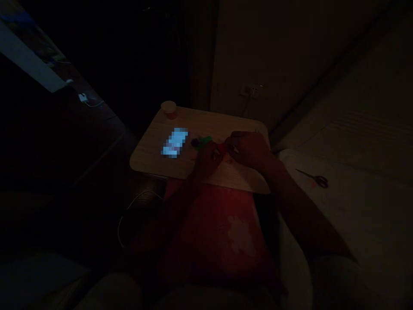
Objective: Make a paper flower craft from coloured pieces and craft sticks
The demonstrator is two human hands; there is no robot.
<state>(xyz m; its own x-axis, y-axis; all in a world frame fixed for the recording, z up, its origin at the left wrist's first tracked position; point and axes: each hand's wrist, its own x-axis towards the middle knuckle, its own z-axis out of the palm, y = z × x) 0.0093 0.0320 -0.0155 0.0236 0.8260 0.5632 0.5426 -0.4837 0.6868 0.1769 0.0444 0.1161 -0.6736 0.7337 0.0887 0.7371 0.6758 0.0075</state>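
Note:
The scene is very dark. Over the small wooden table [209, 118], my left hand [207, 160] and my right hand [248, 146] meet, fingers bent and closed. A small bright red piece [222, 148] is pinched between their fingertips; its exact kind is too dark to make out. Just beyond my left hand lie a green piece [205, 140] and a dark, purplish piece [195, 142]. Small orange-red bits [228, 159] show on the tabletop under my hands.
A lit phone [175, 142], its screen blurred, lies left of my hands. Behind it stands a paper cup [169, 109] near the table's far corner. Scissors [312, 177] rest on a pale surface at right. Below the table is a red cushion or cloth [213, 224]; a white cable [124, 213] curves at left.

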